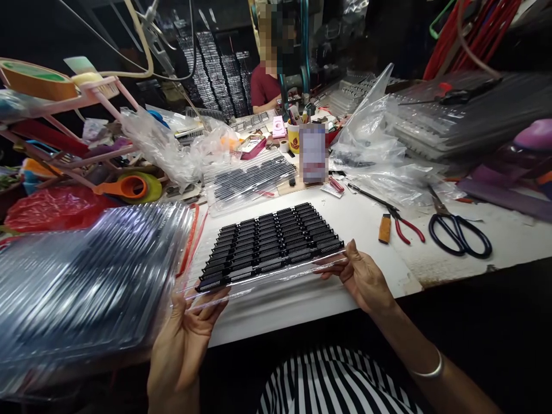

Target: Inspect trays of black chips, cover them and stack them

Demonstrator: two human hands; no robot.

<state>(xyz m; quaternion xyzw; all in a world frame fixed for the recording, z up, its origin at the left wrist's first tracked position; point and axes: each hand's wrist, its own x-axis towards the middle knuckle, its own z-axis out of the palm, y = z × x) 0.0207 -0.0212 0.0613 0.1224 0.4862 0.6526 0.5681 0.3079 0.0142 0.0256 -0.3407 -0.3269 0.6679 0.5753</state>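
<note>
Between my two hands is a clear plastic tray (267,277) with rows of black slotted strips (276,238) in it. My left hand (190,328) grips the tray's near left corner, thumb on top and fingers beneath. At the right end, my right hand (360,276) pinches the tray's edge the same way, its fingertips partly under the clear plastic. The tray is tilted a little above the white table (293,319). Close to my left hand rises a tall stack of similar clear trays (90,287).
Pliers with red handles (403,224), an orange lighter (384,229) and scissors (459,233) lie at right. Behind the held tray is another filled clear tray (250,178). Crumpled plastic bags (375,138) sit farther back. A person in a red shirt (264,89) sits across the table.
</note>
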